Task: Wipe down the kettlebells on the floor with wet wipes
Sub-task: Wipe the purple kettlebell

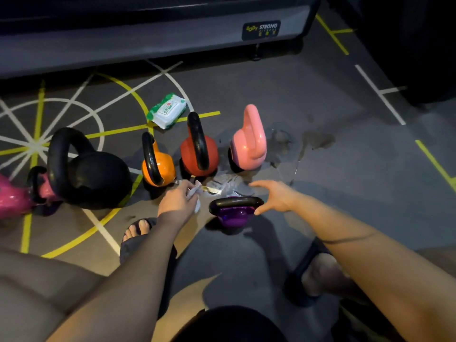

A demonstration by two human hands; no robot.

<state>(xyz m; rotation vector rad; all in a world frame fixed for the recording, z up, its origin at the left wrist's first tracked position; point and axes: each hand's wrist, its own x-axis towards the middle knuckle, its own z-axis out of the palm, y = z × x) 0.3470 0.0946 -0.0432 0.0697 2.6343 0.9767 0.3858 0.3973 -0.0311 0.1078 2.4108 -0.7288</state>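
Observation:
Several kettlebells stand on the floor: a big black one [91, 174], an orange one [158, 166], a red one [198, 151], a pink one [249, 141], a magenta one [14, 196] at the left edge, and a small purple one [234, 211] nearest me. My left hand [177, 201] grips a crumpled white wet wipe [196, 193] just left of the purple kettlebell. My right hand [274, 196] is spread open beside the purple kettlebell's black handle, thumb close to it. A pack of wet wipes [166, 111] lies behind the orange and red kettlebells.
Used wipes [227, 186] and wet patches [296, 144] lie on the grey floor between the purple and pink kettlebells. My sandalled feet [138, 235] are below the hands. A gym machine base [148, 40] runs along the top. Yellow and white lines mark the floor.

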